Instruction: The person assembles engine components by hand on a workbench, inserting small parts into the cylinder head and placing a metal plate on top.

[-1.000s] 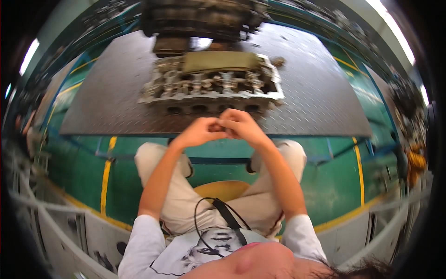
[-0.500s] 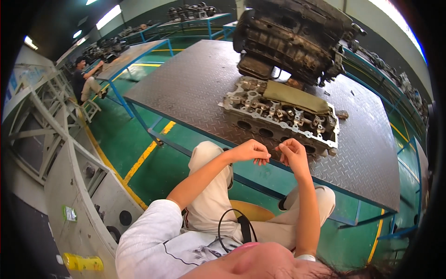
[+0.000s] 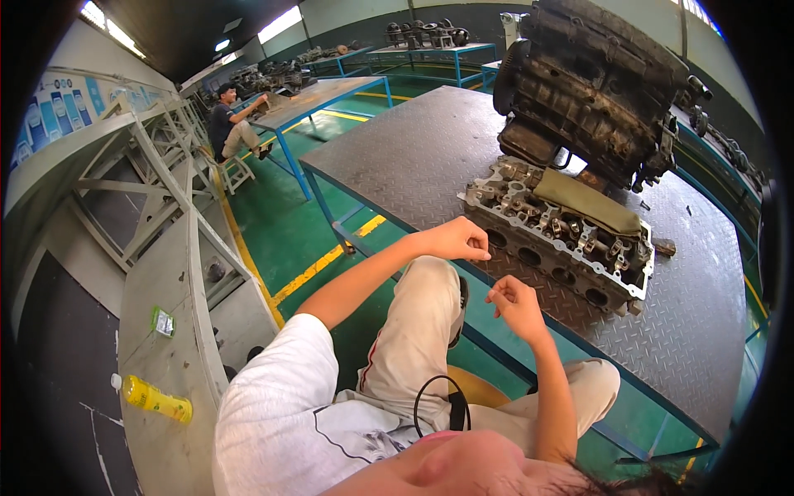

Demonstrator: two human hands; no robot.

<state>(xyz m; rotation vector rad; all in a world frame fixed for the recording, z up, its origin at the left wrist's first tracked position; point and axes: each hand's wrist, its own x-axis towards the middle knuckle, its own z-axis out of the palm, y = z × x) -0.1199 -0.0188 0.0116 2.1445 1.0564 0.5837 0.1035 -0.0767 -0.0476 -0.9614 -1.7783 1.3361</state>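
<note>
The cylinder head (image 3: 550,248) lies on the table (image 3: 397,157), long axis slanting far-left to near-right, ports (image 3: 529,257) facing the near side. Left hand (image 3: 455,240) and right hand (image 3: 518,306) curl loosely; whether they grip anything, I cannot tell.

Curled fingers (image 3: 477,245) near a metal cylinder head (image 3: 559,239)

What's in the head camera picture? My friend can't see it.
A seated person has their left hand and right hand raised apart, fingers curled, by a metal table. On it are a cylinder head with an olive pad on top, and a big dark engine block. Another person sits farther back, left.
</note>
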